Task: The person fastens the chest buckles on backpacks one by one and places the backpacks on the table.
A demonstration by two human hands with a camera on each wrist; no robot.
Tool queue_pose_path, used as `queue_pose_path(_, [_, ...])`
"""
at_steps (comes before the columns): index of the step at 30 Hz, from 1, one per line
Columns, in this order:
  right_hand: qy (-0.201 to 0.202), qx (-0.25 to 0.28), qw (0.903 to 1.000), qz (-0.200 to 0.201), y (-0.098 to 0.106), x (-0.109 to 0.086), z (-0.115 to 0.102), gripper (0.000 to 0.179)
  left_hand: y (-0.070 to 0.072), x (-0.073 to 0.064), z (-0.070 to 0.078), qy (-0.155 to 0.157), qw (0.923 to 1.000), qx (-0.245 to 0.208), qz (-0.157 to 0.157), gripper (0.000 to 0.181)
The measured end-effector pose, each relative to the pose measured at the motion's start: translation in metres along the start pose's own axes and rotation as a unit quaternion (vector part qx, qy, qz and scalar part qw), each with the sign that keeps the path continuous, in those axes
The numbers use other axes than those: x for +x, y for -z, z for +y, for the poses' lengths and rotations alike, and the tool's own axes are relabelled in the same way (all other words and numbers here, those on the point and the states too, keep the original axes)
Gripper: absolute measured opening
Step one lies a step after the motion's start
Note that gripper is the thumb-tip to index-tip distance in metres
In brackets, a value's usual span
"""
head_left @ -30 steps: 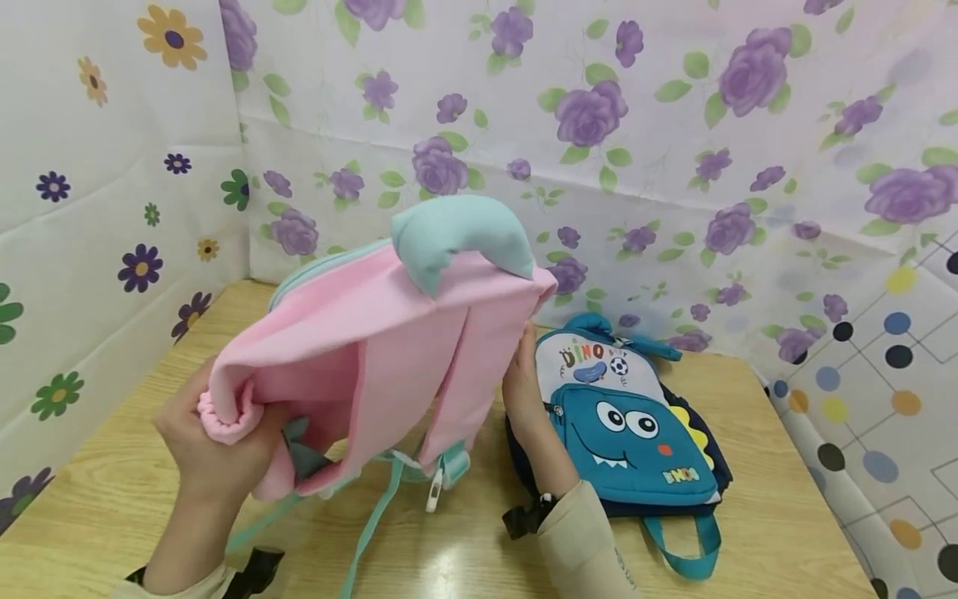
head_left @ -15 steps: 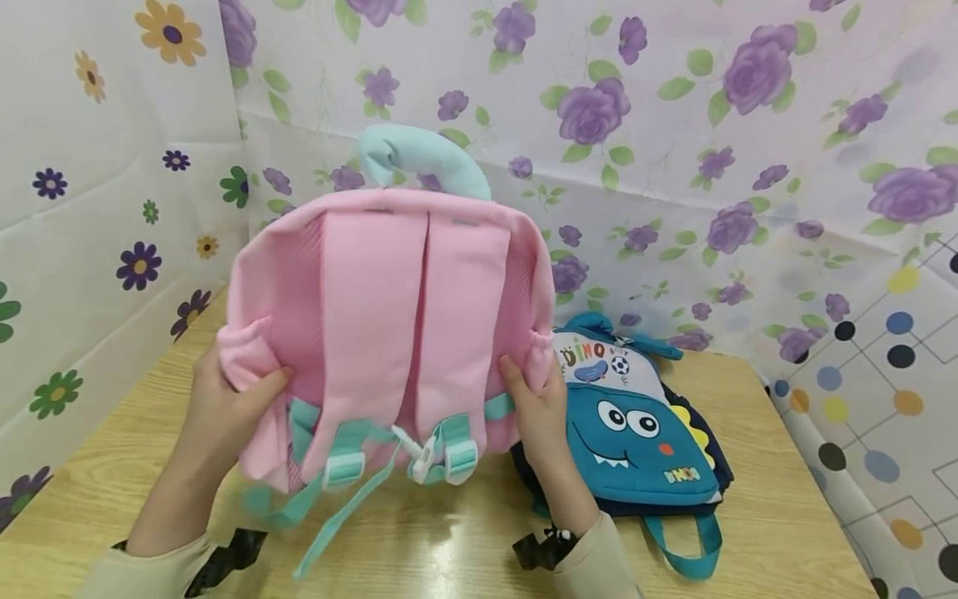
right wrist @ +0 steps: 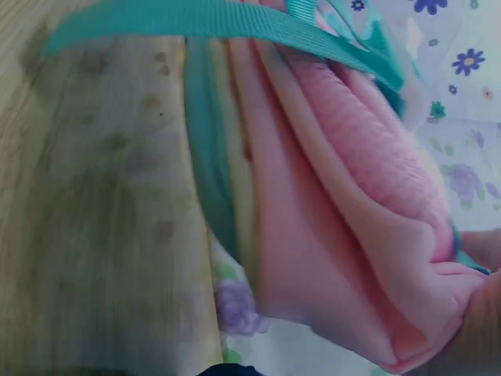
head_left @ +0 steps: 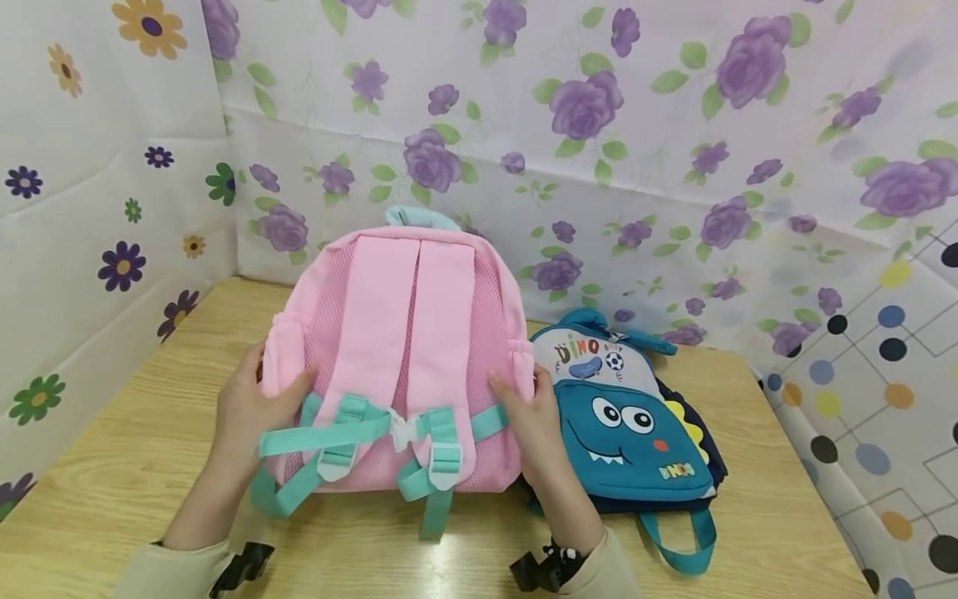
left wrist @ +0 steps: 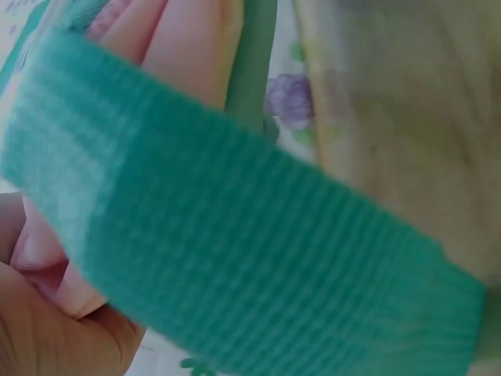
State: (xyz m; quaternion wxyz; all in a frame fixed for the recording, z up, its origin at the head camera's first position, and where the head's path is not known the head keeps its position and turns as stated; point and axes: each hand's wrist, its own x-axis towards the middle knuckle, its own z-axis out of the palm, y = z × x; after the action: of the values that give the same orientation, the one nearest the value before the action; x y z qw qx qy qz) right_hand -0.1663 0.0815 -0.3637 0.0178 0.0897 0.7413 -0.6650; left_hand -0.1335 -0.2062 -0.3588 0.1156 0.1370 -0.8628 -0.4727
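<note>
A pink child's backpack (head_left: 374, 320) stands upright over the table in the head view, its back panel and two wide shoulder straps facing me. Mint webbing (head_left: 329, 436) and a white buckle (head_left: 402, 431) cross its lower part. My left hand (head_left: 258, 412) grips its left side at the elastic side pocket (head_left: 285, 353), thumb on the back panel. On the opposite side my right hand (head_left: 535, 424) grips it the same way, fingers behind. A teal strap (left wrist: 235, 227) covers much of the left wrist view. In the right wrist view, the pink side fabric (right wrist: 313, 235) bunches by the hand.
A teal dinosaur backpack (head_left: 636, 441) lies face up on the wooden table (head_left: 778, 516), right beside my right hand, its loop strap (head_left: 692, 553) toward me. Flower-print cloth (head_left: 494, 108) hangs behind the table, with patterned cloth at both sides.
The pink backpack has turned from a tilted side view to its back facing me, then come down toward the table. My right hand has shifted onto its right side pocket.
</note>
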Motion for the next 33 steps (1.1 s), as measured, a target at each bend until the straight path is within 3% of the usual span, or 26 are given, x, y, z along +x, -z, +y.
queue_pose_path(7, [0.002, -0.066, 0.9973, -0.033, -0.016, 0.005, 0.015, 0.081, -0.023, 0.013, -0.025, -0.047, 0.9984, 0.025, -0.015, 0.064])
queue_pose_path(11, [0.018, -0.090, 0.9957, -0.015, -0.030, 0.008, 0.020, 0.090, -0.044, 0.022, -0.031, -0.058, 0.9975, 0.039, -0.011, 0.059])
queue_pose_path(14, [0.030, -0.098, 0.9948, 0.000, -0.033, 0.013, 0.021, 0.085, -0.060, 0.028, -0.032, -0.085, 0.9948, 0.056, -0.001, 0.056])
queue_pose_path(17, [0.032, -0.120, 0.9923, 0.005, -0.033, 0.017, 0.023, 0.081, -0.068, 0.031, -0.036, -0.113, 0.9913, 0.067, -0.013, 0.060])
queue_pose_path(22, [0.032, -0.173, 0.9844, -0.005, -0.031, 0.021, 0.027, 0.083, -0.066, 0.037, -0.045, -0.083, 0.9890, 0.092, -0.080, 0.071])
queue_pose_path(25, [0.037, -0.187, 0.9816, -0.015, -0.031, 0.024, 0.029, 0.085, -0.061, 0.043, -0.045, -0.062, 0.9826, 0.128, -0.120, 0.074])
queue_pose_path(29, [0.042, -0.188, 0.9811, -0.023, -0.033, 0.027, 0.033, 0.087, -0.054, 0.047, -0.042, -0.032, 0.9739, 0.159, -0.158, 0.080])
queue_pose_path(33, [0.030, -0.195, 0.9797, -0.039, -0.041, 0.031, 0.036, 0.089, -0.044, 0.051, -0.040, -0.016, 0.9696, 0.162, -0.182, 0.084])
